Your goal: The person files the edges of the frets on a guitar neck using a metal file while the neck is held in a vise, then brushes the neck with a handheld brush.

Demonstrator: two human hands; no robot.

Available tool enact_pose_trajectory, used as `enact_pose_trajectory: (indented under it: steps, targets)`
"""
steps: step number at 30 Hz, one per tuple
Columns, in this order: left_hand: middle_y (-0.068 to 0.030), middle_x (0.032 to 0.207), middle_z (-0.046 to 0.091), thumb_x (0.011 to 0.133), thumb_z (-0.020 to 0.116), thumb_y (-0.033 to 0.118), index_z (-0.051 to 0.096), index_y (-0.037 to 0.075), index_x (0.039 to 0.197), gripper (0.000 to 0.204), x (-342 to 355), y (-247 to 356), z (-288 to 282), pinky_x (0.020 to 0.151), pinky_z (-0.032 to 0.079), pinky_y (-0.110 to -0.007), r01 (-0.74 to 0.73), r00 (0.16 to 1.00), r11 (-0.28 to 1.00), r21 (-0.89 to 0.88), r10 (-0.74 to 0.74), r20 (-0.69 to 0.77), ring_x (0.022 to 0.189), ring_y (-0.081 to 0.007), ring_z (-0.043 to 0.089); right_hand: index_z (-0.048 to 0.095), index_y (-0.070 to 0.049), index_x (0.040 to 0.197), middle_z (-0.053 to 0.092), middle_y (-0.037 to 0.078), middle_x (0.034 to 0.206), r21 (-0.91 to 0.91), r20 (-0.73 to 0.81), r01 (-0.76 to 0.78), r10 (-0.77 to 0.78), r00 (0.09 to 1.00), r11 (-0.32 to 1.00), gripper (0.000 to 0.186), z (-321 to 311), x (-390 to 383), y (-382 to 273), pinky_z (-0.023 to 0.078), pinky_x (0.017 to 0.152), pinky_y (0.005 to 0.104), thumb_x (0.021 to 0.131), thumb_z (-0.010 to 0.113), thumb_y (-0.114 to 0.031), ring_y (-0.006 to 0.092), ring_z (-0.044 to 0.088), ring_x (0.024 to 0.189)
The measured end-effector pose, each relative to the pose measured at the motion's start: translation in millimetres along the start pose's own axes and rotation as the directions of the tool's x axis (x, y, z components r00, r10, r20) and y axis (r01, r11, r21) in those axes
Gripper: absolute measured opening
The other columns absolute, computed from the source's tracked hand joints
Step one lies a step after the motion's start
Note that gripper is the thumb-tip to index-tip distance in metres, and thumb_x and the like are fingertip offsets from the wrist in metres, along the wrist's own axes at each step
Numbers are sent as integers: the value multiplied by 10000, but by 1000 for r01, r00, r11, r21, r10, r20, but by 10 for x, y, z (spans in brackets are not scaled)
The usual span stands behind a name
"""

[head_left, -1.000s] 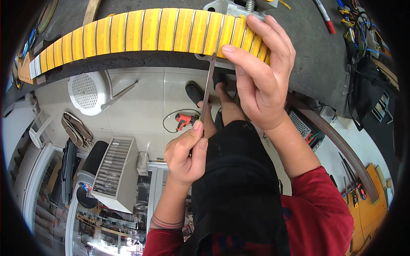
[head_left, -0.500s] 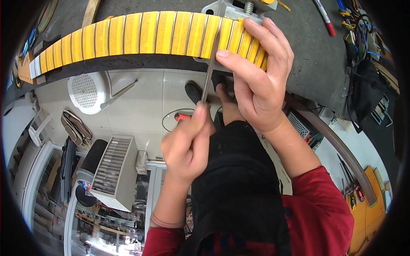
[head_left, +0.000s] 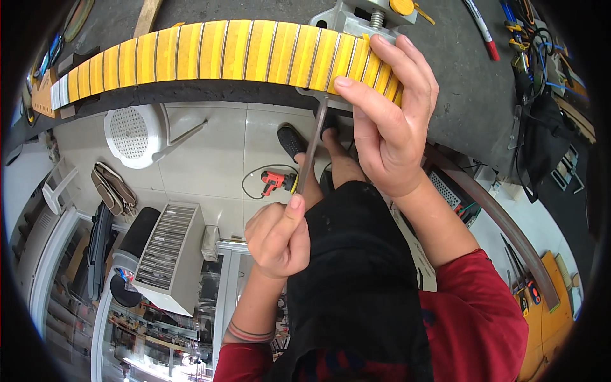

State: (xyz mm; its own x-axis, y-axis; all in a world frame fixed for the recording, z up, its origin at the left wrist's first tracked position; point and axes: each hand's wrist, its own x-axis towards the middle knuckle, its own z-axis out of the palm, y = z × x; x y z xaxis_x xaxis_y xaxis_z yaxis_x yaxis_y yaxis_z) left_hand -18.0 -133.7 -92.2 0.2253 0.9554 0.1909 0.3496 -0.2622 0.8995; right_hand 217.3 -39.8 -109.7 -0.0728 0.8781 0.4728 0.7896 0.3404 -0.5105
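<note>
A guitar neck [head_left: 216, 54] stretches along the bench's edge. Strips of yellow tape cover its fingerboard, with the metal frets bare between them. In my closed left hand [head_left: 280, 239] is a narrow metal file [head_left: 313, 146], thumb laid along its top. The file points up toward the neck, and its tip is just at the neck's near edge, close to my right thumb. My right hand [head_left: 394, 114] rests on the right end of the neck, fingers on the far side and thumb on the near side, gripping it.
A metal vise [head_left: 363, 19] stands behind the neck. On the dark bench [head_left: 464, 95] lie a marker [head_left: 482, 30] and several tools with cables at the right. Below are a white stool [head_left: 133, 137], a red power tool [head_left: 275, 183] and a slatted white box [head_left: 172, 254].
My left hand has drawn the file down toward me, off the frets it lay across. My right hand stays on the neck; the whole view has shifted slightly.
</note>
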Motion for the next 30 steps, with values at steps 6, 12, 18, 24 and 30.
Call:
enact_pose_trajectory:
  steps: [6,12,18,24,30]
  targets:
    - [-70,701,570,886,673,-181,714,-36,1347,485,103,156,10,514,369,-300,-16,999,976,218,6,44,561,-170,480,772,-274,1273,610,147,1507,43,6,-25,25,1000,999,657,-3,11,-9,382,1231,536,724,721,82,446,484,1438]
    - [-54,679,533,827,777,-116,773,26,1304,498,953,227,339,508,399,-341,29,999,957,289,-14,-52,528,-218,502,774,-263,1283,609,130,1507,34,8,-47,47,999,998,653,5,13,-34,378,1236,526,718,727,62,432,483,1442]
    - [-64,673,539,846,768,-116,766,5,1299,469,415,286,185,504,412,-347,30,1000,960,279,-30,-3,526,-218,521,771,-267,1303,610,117,1505,16,10,-40,40,999,999,667,-17,-22,24,376,1227,515,718,723,50,423,484,1440]
    - [-72,675,545,865,765,-113,753,0,1309,459,962,202,303,495,413,-346,40,999,973,228,-34,-30,526,-222,528,768,-257,1317,595,109,1522,27,25,-36,36,999,999,685,-5,30,-18,376,1221,505,710,718,54,421,486,1436]
    - [-76,671,542,860,758,-144,740,-15,1320,478,459,247,159,485,412,-341,0,1000,982,187,2,-8,527,-222,529,771,-262,1334,594,107,1521,4,39,-46,46,998,999,703,-51,-19,42,377,1218,503,703,727,45,413,483,1436]
